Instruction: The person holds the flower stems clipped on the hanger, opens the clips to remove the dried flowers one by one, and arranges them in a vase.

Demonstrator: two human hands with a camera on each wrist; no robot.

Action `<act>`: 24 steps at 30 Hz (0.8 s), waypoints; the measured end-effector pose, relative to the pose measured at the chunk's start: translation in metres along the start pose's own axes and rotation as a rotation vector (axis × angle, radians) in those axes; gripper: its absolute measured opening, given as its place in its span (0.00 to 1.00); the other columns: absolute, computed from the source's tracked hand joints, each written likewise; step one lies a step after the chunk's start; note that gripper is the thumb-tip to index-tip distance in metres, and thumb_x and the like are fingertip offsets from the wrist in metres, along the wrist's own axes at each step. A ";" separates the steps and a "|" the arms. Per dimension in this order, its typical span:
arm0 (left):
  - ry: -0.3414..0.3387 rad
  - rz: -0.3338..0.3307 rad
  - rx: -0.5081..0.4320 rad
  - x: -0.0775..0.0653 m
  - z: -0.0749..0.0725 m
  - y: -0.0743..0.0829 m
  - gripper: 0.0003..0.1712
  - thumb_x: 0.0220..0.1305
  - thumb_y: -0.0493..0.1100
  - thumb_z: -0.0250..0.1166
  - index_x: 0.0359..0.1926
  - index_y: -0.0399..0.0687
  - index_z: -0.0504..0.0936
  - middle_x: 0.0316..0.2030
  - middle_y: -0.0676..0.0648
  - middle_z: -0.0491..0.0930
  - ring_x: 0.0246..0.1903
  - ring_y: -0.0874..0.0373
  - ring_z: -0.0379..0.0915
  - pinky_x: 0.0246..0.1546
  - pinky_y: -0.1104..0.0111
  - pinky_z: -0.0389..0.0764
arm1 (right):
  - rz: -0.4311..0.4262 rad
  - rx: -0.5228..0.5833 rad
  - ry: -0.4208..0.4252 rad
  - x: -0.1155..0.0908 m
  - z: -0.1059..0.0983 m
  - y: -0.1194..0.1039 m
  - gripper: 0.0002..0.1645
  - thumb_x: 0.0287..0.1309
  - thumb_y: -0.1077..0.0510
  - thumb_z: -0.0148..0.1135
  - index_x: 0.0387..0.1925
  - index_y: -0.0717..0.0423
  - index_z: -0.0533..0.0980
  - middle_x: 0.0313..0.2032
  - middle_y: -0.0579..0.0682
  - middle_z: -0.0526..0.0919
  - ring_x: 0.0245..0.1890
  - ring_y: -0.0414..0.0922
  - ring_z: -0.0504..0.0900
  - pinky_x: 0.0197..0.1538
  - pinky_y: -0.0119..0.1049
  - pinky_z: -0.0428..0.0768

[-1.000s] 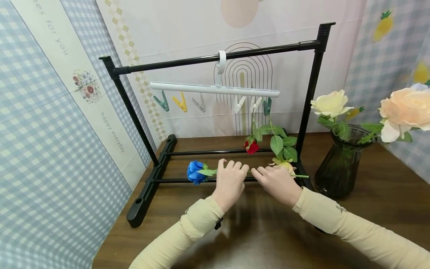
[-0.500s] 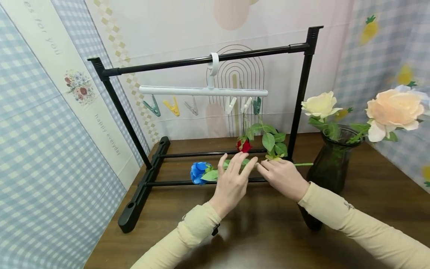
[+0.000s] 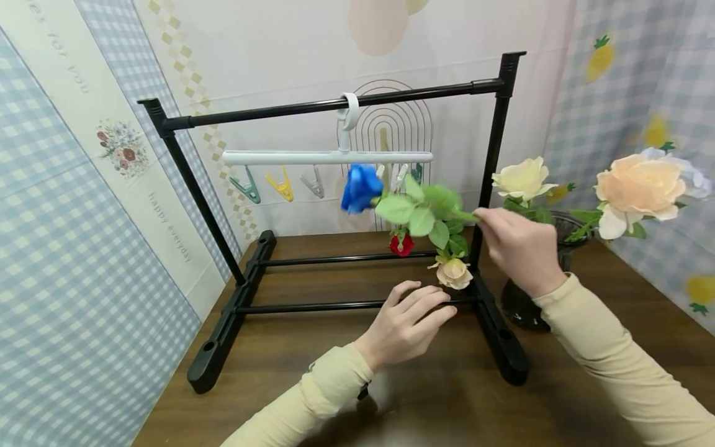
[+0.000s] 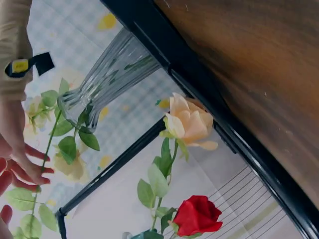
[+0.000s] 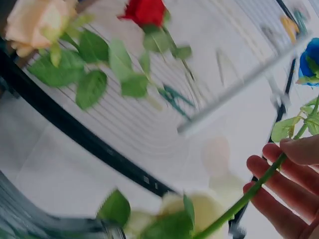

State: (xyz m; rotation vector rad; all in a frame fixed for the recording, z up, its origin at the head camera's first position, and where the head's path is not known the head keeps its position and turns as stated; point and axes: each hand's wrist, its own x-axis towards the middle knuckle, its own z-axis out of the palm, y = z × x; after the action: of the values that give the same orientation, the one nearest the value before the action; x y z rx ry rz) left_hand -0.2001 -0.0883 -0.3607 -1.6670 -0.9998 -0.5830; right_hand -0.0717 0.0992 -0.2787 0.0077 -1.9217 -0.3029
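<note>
My right hand (image 3: 519, 248) pinches the green stem of a blue artificial rose (image 3: 360, 188), raised and lying nearly level in front of the hanger, bloom to the left. In the right wrist view, thumb and fingers of the right hand (image 5: 294, 191) lie about that stem (image 5: 239, 203). My left hand (image 3: 404, 326), holding nothing, hovers below with fingers spread and slightly bent. A red rose (image 3: 401, 245) and a peach rose (image 3: 454, 273) hang head down near the hanger's right end. The white hanger (image 3: 290, 158) carries several clips, including a yellow clip (image 3: 281, 185); the blue rose partly hides others.
A black rack (image 3: 268, 112) stands on the wooden table (image 3: 436, 397) and bears the hanger on its top bar. Right of it, a dark glass vase (image 3: 522, 304) holds cream and peach flowers, partly behind my right hand. Patterned cloth (image 3: 44, 248) lines the sides.
My left hand has let go of the blue rose and lowered. The right hand has lifted that rose up from the lower bars and moved right. The camera view has shifted slightly.
</note>
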 end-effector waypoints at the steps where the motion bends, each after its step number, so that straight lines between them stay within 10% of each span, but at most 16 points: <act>1: -0.005 -0.008 -0.005 -0.001 0.000 0.001 0.12 0.60 0.40 0.58 0.43 0.53 0.85 0.45 0.51 0.84 0.49 0.58 0.80 0.57 0.60 0.73 | 0.029 0.005 -0.003 0.003 -0.004 0.004 0.06 0.58 0.66 0.60 0.36 0.63 0.82 0.27 0.59 0.86 0.17 0.52 0.82 0.13 0.43 0.70; 6: -0.021 -0.023 -0.020 -0.005 0.004 0.003 0.13 0.60 0.39 0.57 0.42 0.54 0.85 0.44 0.52 0.84 0.48 0.59 0.79 0.58 0.60 0.72 | 0.196 0.057 0.051 0.020 -0.021 0.017 0.06 0.56 0.66 0.63 0.32 0.68 0.81 0.27 0.63 0.86 0.19 0.56 0.83 0.22 0.31 0.76; 12: -0.097 -0.114 -0.081 -0.002 0.011 0.007 0.14 0.60 0.38 0.56 0.43 0.54 0.84 0.44 0.54 0.83 0.48 0.60 0.78 0.58 0.62 0.71 | 0.409 0.218 0.148 0.033 -0.027 0.032 0.08 0.56 0.67 0.65 0.38 0.67 0.84 0.33 0.66 0.87 0.36 0.11 0.76 0.43 0.05 0.66; 20: -0.517 -0.708 -0.709 0.025 0.028 0.018 0.30 0.64 0.47 0.65 0.65 0.53 0.68 0.55 0.54 0.78 0.58 0.63 0.71 0.60 0.65 0.66 | 0.686 0.245 0.189 0.012 -0.019 0.063 0.13 0.57 0.62 0.65 0.37 0.72 0.80 0.31 0.22 0.76 0.32 0.08 0.71 0.35 0.07 0.67; 24: -0.607 -1.001 -1.014 0.042 0.049 0.013 0.37 0.64 0.50 0.65 0.71 0.59 0.61 0.58 0.52 0.77 0.61 0.63 0.70 0.63 0.66 0.67 | 0.756 0.278 0.248 0.004 -0.013 0.075 0.14 0.59 0.58 0.63 0.38 0.68 0.81 0.28 0.15 0.73 0.29 0.12 0.73 0.34 0.09 0.68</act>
State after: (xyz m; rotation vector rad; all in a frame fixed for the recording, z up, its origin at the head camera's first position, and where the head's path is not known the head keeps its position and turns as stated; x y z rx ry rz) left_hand -0.1720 -0.0297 -0.3511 -2.1801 -2.2827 -1.4572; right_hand -0.0504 0.1681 -0.2545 -0.4638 -1.5752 0.4525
